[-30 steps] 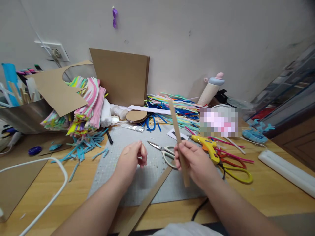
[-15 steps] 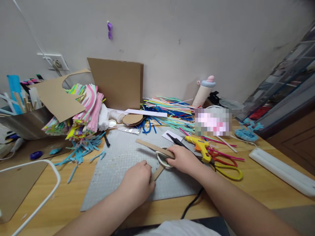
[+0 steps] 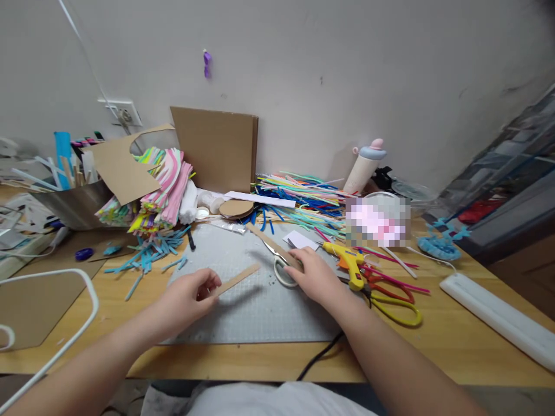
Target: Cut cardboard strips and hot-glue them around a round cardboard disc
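My left hand pinches one end of a short cardboard strip, which slants up to the right above the grey cutting mat. A second cardboard strip runs from the fingers of my right hand toward the back left. Below that strip are scissors with white loop handles, their metal blades partly covered by it. The fingers of my right hand are closed on the strip beside the scissors' handles; whether they also touch the handles I cannot tell.
A yellow glue gun and scissors with red and yellow handles lie right of the mat. Pipe cleaners are piled behind. Blue cut pieces are scattered left. A white power strip sits at the right.
My left hand has moved left, drawing its strip away from the scissors and the other strip. My right hand has stayed close to the scissors. The view has shifted slightly.
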The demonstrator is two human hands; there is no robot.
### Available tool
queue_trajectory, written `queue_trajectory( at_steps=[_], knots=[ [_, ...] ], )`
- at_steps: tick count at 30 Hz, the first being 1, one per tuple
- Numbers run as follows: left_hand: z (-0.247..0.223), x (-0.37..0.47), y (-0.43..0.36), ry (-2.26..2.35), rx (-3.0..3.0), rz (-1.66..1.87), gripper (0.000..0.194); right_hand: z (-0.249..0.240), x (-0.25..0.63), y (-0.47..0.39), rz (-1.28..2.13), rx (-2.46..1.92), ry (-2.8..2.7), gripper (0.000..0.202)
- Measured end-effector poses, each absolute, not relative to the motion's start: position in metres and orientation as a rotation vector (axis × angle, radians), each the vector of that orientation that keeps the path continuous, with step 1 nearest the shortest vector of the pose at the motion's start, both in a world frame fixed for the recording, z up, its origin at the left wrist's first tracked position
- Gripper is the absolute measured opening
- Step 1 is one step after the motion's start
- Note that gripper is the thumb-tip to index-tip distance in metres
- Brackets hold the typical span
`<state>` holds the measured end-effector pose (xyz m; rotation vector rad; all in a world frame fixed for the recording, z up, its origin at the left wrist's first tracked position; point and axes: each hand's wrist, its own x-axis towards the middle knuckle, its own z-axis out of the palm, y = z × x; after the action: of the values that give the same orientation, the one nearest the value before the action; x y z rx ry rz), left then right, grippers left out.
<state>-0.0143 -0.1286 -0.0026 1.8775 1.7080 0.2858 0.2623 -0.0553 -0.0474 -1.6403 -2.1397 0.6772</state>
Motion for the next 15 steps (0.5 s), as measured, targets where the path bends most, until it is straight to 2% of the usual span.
queue_trajectory(
  at_steps=[5, 8, 11, 13, 15],
  knots=[
    [0.008, -0.008, -0.134, 1.600, 2.088, 0.409, 0.018, -0.047, 0.269, -0.058, 0.799, -1.481, -1.966, 0.031],
    [0.014, 0.006, -0.136, 1.503, 2.169, 0.602, 0.018, -0.041, 0.269, -0.063, 0.920, -1.320, -1.828, 0.030],
    [0.019, 0.032, -0.135, 1.455, 1.995, 0.910, 0.017, -0.030, 0.259, -0.076, 1.137, -1.055, -1.707, 0.036],
    [0.021, 0.056, -0.134, 1.372, 1.887, 0.967, 0.016, -0.023, 0.249, -0.088, 1.315, -0.874, -1.589, 0.045],
    [0.021, 0.079, -0.132, 1.288, 1.940, 0.923, 0.016, -0.016, 0.242, -0.096, 1.438, -0.751, -1.410, 0.041]
  ],
)
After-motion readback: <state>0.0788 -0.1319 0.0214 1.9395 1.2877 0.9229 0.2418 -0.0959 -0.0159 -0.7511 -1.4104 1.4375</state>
